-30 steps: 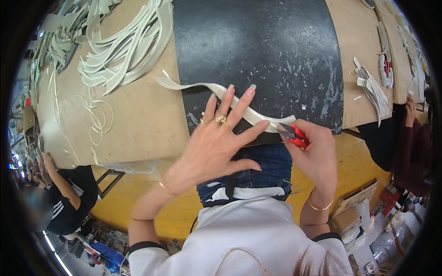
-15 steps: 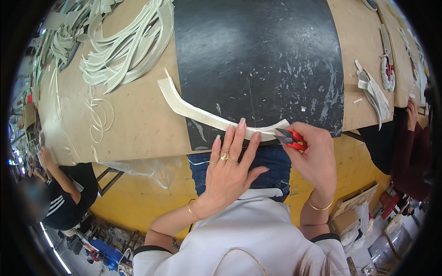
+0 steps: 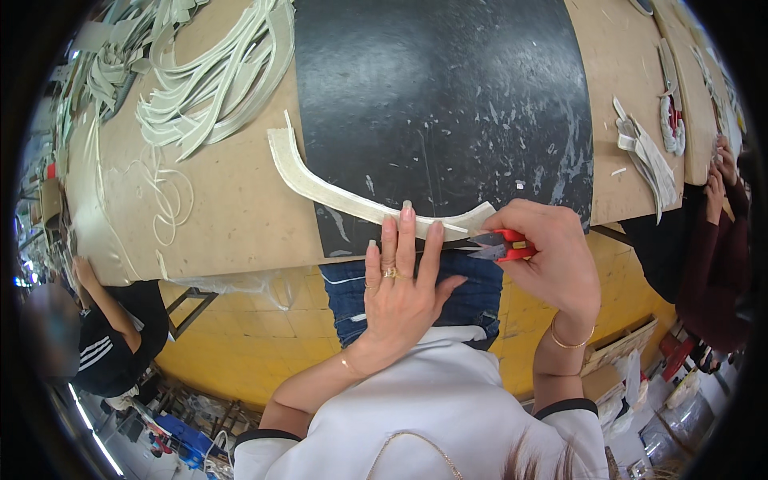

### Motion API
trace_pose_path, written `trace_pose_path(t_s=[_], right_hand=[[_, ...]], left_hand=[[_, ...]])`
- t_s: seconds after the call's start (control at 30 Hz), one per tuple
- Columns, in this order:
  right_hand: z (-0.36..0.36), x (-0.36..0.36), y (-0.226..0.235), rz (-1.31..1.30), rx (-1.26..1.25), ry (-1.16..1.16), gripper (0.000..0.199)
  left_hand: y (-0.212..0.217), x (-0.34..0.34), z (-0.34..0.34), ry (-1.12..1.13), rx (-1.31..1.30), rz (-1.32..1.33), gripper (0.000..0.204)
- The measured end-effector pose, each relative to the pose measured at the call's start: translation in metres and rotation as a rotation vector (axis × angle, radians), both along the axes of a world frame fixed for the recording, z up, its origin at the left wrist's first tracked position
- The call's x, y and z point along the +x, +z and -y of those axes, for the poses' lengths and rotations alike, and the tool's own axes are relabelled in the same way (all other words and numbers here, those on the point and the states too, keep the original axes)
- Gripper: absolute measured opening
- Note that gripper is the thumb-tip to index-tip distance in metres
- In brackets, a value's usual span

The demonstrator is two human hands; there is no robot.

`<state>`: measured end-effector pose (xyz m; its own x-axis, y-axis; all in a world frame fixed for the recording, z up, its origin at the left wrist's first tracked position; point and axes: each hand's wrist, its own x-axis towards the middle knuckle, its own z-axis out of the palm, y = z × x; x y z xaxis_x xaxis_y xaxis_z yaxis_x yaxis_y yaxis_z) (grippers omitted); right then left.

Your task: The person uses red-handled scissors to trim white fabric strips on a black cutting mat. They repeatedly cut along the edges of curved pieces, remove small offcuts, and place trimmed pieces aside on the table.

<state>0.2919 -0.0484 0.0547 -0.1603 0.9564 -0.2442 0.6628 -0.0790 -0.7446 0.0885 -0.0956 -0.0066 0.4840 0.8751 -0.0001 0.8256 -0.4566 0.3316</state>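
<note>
A curved cream fabric strip (image 3: 344, 200) with a white cord along it lies across the front of a black mat (image 3: 448, 104). My left hand (image 3: 404, 276) rests flat on it, fingers stretched out and apart, pressing near its right part. A white cord end shows just right of those fingers. My right hand (image 3: 552, 248) grips small thread snips (image 3: 506, 245) with red handles and dark blades. The blades point left, apart from each other, close to the strip's right end. My palm hides part of the handles.
A pile of similar curved strips (image 3: 232, 72) lies at the far left, with loose thin cord (image 3: 168, 196) nearer. More cream strips (image 3: 644, 156) lie on the brown table (image 3: 240, 216) to the right. People sit at left and right, a co-worker's hand (image 3: 714, 192) at the right table edge.
The snips have moved slightly right and down, off the cord, and their blades now stand apart. The whole view has shifted a little; my left hand stays on the strip.
</note>
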Motion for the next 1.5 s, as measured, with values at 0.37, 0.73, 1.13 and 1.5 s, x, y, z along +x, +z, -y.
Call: trace_pose_path(t_s=[0.37,0.73,1.13,1.5], right_hand=[[0.006,-0.002,-0.003,0.099,-0.095,-0.005,0.022],[0.012,-0.032,-0.011,0.065,0.074,-0.254,0.014],[0.002,-0.043,-0.001,-0.008,-0.018,-0.352,0.011],[0.009,-0.029,-0.005,0.011,-0.058,-0.384,0.017]], left_hand=[[0.007,-0.058,-0.087,0.421,0.115,0.427,0.051],[0.002,-0.042,-0.168,0.116,0.242,0.358,0.042],[0.01,-0.025,-0.075,-0.191,0.057,0.15,0.058],[0.014,-0.025,-0.078,-0.219,0.051,0.032,0.068]])
